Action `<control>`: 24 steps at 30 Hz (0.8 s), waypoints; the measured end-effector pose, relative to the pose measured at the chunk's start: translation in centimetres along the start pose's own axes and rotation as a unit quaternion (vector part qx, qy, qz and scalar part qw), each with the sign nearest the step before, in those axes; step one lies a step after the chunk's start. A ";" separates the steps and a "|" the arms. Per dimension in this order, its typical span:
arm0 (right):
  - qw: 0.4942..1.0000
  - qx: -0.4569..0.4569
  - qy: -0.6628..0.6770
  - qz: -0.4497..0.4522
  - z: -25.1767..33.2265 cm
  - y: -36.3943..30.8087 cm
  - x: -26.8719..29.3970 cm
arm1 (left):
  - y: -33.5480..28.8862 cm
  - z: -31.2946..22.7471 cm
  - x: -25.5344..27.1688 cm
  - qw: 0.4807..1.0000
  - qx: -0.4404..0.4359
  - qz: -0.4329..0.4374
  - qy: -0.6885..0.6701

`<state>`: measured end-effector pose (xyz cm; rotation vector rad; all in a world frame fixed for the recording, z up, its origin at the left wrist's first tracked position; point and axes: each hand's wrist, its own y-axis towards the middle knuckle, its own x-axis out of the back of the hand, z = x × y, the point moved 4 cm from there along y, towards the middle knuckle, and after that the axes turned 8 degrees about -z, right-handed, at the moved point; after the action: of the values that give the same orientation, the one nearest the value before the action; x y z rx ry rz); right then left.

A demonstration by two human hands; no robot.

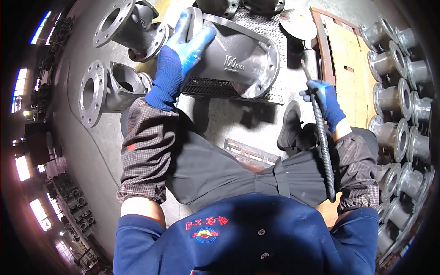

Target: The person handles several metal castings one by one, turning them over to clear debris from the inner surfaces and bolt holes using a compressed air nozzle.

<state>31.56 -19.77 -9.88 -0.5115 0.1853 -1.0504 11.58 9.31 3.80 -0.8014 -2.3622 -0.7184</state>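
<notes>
Resting on a perforated metal grating (pixel 268 27) at the upper centre of the frame, the grey cast flanged pipe fitting (pixel 238 57) lies on its side with one oval flange turned toward the lower right. The left hand (pixel 181 50), in a blue glove, is spread over the upper left end of the fitting, fingers wrapped over the flange rim and steadying it. The right hand (pixel 325 98), also gloved in blue, is closed around a long ribbed steel rod (pixel 323 137); the rod runs from the upper right centre down to the lower right, its upper tip near a round grey disc (pixel 298 23) beside the grating and apart from the fitting.

Handling judgement: the fitting appears to be thick-walled cast metal, so expect it to be heavy, rigid and not fragile, with a rough surface that gloves grip well. Its curved body may roll on the grating. Take hold at a flange rim or around the neck just behind it, where the fingers can hook an edge. The rod looks stiff, and its ribs resist slipping.

Two similar flanged castings (pixel 114 87) lie on the floor at the upper left. A stack of further fittings (pixel 396 98) fills the right edge of the frame.
</notes>
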 end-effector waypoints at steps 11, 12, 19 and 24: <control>0.997 -0.002 0.053 0.059 -0.5 3.9 -6.7 | 1.2 -1.4 0.2 0.954 -0.288 -0.016 0.083; 0.992 -0.030 0.099 0.078 -0.8 3.9 -7.5 | 1.1 -2.4 -0.4 0.943 -0.326 -0.013 0.068; 0.988 0.114 -0.014 0.105 1.0 2.3 -10.4 | 0.4 -0.1 0.1 0.997 -0.040 0.017 -0.070; 0.973 0.196 -0.070 0.096 0.7 2.1 -11.3 | -0.8 2.3 2.7 0.942 -0.323 -0.018 0.093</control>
<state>27.87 -8.95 -11.39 -0.2031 -0.0959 -0.8296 8.50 11.23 3.59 -0.8968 -1.9755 -1.5535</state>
